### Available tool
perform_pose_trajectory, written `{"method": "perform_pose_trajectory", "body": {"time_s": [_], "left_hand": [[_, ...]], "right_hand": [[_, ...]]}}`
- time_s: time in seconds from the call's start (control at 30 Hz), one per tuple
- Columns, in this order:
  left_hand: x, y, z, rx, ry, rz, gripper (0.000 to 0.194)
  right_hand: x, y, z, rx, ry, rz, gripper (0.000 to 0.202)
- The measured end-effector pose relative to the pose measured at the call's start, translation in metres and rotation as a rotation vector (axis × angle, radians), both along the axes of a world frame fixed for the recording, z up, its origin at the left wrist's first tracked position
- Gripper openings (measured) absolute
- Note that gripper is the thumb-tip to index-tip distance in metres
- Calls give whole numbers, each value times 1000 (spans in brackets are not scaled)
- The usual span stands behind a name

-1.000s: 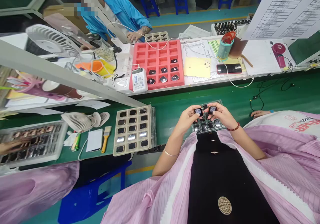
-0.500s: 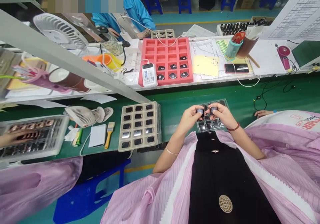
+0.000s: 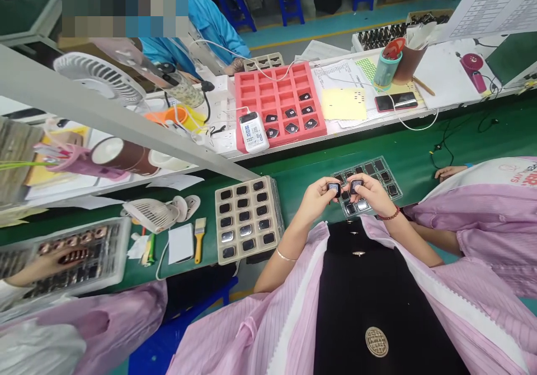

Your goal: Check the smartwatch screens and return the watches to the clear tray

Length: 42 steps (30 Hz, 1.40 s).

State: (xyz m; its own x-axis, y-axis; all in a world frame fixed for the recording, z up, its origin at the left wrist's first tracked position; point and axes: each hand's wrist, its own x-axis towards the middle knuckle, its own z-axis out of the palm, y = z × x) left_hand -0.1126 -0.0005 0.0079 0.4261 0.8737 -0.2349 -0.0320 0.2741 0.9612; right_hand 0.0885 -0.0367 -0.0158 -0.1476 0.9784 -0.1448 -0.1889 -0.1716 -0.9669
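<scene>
My left hand (image 3: 315, 199) pinches a small black square part (image 3: 334, 189) with a printed code on its face. Close beside it, my right hand (image 3: 371, 193) grips a similar dark square part (image 3: 356, 186) between thumb and fingers. The two parts are held apart, side by side, over a clear plastic tray (image 3: 397, 191) of dark square pieces, which my hands partly cover. Left of my hands, a beige tray (image 3: 218, 225) holds several black square pieces in rows on the green bench.
A red compartment tray (image 3: 286, 87) and a white device (image 3: 254, 133) lie on the shelf ahead. A yellow brush (image 3: 198, 242), a notepad (image 3: 180, 243) and a small fan (image 3: 153, 214) are at left. A co-worker's hand (image 3: 54, 266) is over another tray; a person stands at right.
The view has turned, so the beige tray and shelf appear shifted. More of the clear tray shows at right. Both hands still hold their parts; the left co-worker's hand has moved over its tray.
</scene>
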Motion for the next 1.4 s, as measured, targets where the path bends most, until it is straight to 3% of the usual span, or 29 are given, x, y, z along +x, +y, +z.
{"method": "perform_pose_trajectory", "body": {"time_s": [0.2,0.4,0.53,0.67,0.83,0.93,1.07,1.27,1.4], "left_hand": [[4,-1,2,13,-9,9,29],[28,-2,-4,17,9,40,31],[58,-2,-7,41,-33,77,29],[97,-1,-4,77,-61,117,39],[142,-1,0,23,-44,101,26],[157,-3,-1,-11,-30,123,29],[157,-9,0,19,-42,152,39],[133,-7,0,78,26,128,25],[119,-7,-8,95,-2,133,48]], "right_hand": [[4,2,5,-5,7,3,33],[27,6,7,-17,16,0,41],[54,11,8,16,-20,-8,33],[92,15,12,35,-41,41,53],[139,20,19,11,-78,23,31],[153,24,20,29,-117,13,23],[153,26,16,30,-18,104,39],[136,24,5,23,47,163,38],[123,24,-6,77,52,193,53]]}}
